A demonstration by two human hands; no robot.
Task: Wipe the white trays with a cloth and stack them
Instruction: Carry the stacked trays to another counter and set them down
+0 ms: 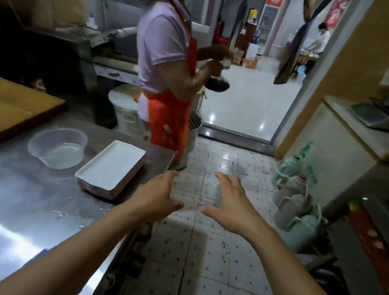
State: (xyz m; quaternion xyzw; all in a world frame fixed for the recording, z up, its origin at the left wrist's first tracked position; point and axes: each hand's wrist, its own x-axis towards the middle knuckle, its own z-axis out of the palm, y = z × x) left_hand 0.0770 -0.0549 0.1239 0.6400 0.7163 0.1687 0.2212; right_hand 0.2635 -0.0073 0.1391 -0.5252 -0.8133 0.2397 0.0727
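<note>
While empty, left hand (158, 194) beside tray stack (111, 167)

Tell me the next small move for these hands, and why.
Probably bring the left hand onto the stack of white trays on the steel counter. Both hands, the right hand too, hang open over the floor, holding nothing, and no cloth is in view.

1 head-worn view looks forward and down, close over the steel counter (19, 202) and floor (213, 266)
</note>
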